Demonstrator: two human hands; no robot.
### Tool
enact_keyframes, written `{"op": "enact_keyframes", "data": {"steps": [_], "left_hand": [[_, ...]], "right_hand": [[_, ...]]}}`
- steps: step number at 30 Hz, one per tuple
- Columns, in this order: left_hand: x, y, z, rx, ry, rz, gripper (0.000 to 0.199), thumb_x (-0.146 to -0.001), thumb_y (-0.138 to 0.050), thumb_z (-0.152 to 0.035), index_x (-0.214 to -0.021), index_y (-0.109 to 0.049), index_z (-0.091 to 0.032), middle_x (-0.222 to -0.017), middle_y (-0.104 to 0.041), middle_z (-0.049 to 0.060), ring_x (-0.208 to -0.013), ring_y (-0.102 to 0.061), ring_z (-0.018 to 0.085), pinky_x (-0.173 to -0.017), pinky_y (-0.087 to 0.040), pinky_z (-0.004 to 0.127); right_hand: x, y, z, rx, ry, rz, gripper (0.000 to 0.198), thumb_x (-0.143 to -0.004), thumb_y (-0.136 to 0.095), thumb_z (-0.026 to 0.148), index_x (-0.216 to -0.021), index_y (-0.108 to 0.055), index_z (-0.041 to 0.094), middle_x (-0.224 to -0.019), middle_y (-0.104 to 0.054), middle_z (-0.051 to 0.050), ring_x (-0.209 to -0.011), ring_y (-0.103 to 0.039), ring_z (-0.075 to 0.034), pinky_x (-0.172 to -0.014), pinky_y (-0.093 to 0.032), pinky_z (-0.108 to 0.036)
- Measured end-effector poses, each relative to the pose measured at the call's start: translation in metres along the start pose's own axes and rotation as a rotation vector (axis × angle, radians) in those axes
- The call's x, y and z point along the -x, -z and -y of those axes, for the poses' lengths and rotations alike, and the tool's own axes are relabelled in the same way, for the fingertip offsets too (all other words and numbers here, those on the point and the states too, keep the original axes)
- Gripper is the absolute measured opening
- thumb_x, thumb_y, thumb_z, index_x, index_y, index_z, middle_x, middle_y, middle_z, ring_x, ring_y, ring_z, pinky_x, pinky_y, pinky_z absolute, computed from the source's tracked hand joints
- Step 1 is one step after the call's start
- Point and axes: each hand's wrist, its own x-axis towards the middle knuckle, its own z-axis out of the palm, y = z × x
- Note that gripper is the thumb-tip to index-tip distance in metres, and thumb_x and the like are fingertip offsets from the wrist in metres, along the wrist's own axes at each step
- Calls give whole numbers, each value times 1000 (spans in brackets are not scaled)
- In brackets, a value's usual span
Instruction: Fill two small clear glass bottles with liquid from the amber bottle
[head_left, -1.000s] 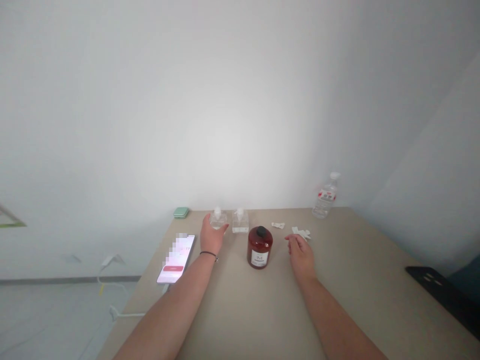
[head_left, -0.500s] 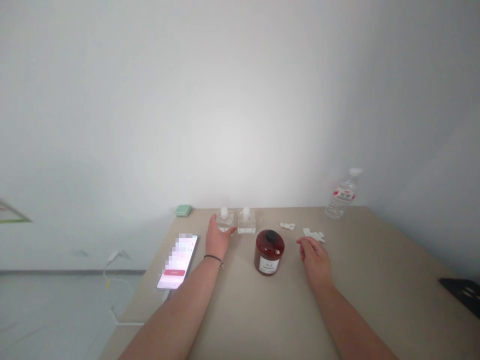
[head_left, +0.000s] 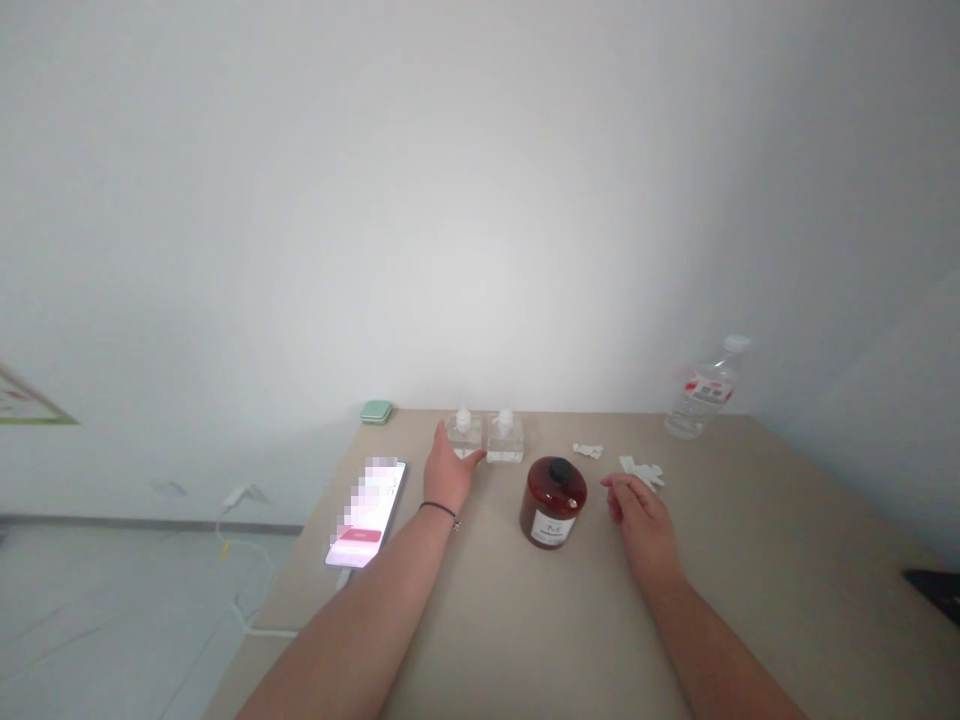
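Observation:
My left hand (head_left: 448,474) is wrapped round the near side of a clear square bottle (head_left: 466,436) with a white, pump-like top, thumb on its right and fingers on its left. Right beside it stands a second clear square bottle (head_left: 505,442) of the same kind. Both hold a clear liquid. A round brown bottle (head_left: 553,503) with a black cap and white label stands upright between my hands, touched by neither. My right hand (head_left: 643,525) rests on the table to its right, fingers curled together, with nothing visible in them.
Crumpled white tissue (head_left: 642,471) lies beyond my right hand, and a smaller piece (head_left: 588,451) left of it. A water bottle (head_left: 702,400) stands at the back right. A lit phone (head_left: 367,515) with a cable and a green case (head_left: 376,412) lie left. The wall borders the table's back.
The camera has turned a little left, so everything sits further right in view. Both hands keep about the same places on the table, the left still at the square bottle.

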Motion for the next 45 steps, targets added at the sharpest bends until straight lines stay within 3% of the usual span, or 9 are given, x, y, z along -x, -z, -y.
{"op": "enact_keyframes", "data": {"steps": [4, 7, 10, 14, 19, 28, 35, 40, 45], "left_hand": [[0, -1, 0, -28, -29, 0, 83, -77, -77, -36, -144, -33, -13, -139, -55, 22, -129, -53, 34, -106, -43, 42], [0, 0, -2, -42, -26, 5, 82, -77, -76, -35, -144, -35, -13, -138, -56, 22, -128, -54, 33, -105, -43, 41], [0, 1, -3, -62, -19, 21, 81, -78, -75, -35, -144, -34, -10, -137, -56, 22, -127, -55, 34, -105, -44, 41], [-1, 1, -3, -66, -21, 33, 81, -79, -74, -36, -145, -34, -10, -138, -55, 22, -128, -54, 34, -106, -43, 41], [-1, -1, -2, -34, -34, 51, 77, -80, -73, -35, -144, -35, -13, -141, -54, 19, -130, -52, 32, -107, -42, 40], [-3, -1, 2, 83, -49, 32, 73, -77, -75, -29, -140, -41, -17, -141, -53, 17, -133, -50, 31, -110, -39, 41], [-6, -2, 3, 126, -60, 20, 72, -73, -77, -26, -135, -42, -15, -139, -53, 17, -131, -50, 28, -112, -36, 39], [-4, 0, 5, 114, -106, 43, 71, -74, -70, -14, -137, -39, -15, -140, -51, 16, -132, -48, 27, -113, -35, 38], [-2, 2, 5, 119, -106, 64, 80, -71, -60, -2, -143, -31, -19, -136, -56, 13, -123, -57, 26, -104, -45, 36]], "right_hand": [[9, -6, -4, -74, 185, 216, 46, -82, -55, 60, -109, -62, 23, -99, -66, -7, -91, -61, -24, -77, -50, -36], [17, -14, -5, -146, 265, 417, 67, -78, -64, 59, -132, -46, 26, -130, -57, -13, -113, -58, -29, -90, -50, -43], [26, -24, -1, -175, 266, 521, 85, -72, -76, 50, -141, -32, 28, -141, -50, -14, -123, -55, -31, -100, -46, -48], [28, -33, 1, -129, 216, 445, 87, -68, -81, 40, -140, -33, 28, -140, -52, -14, -126, -53, -31, -108, -40, -50], [2, -40, -10, -146, 77, 221, 91, -68, -77, 44, -142, -29, 25, -132, -58, -15, -102, -68, -29, -91, -55, -48], [-46, -72, -6, 160, 146, 54, 92, -69, -73, 46, -146, -29, 21, -133, -59, -15, -107, -66, -29, -93, -52, -46], [-52, -75, -1, 596, 183, 149, 82, -74, -69, 50, -145, -36, 23, -117, -70, -15, -105, -66, -36, -89, -48, -47], [-52, -76, -2, 700, 239, 184, 81, -76, -67, 48, -146, -35, 24, -114, -71, -13, -102, -67, -34, -90, -45, -45], [-54, -77, -4, 715, 223, 182, 90, -74, -68, 53, -149, -28, 23, -112, -72, -13, -100, -68, -35, -88, -46, -46]]}}
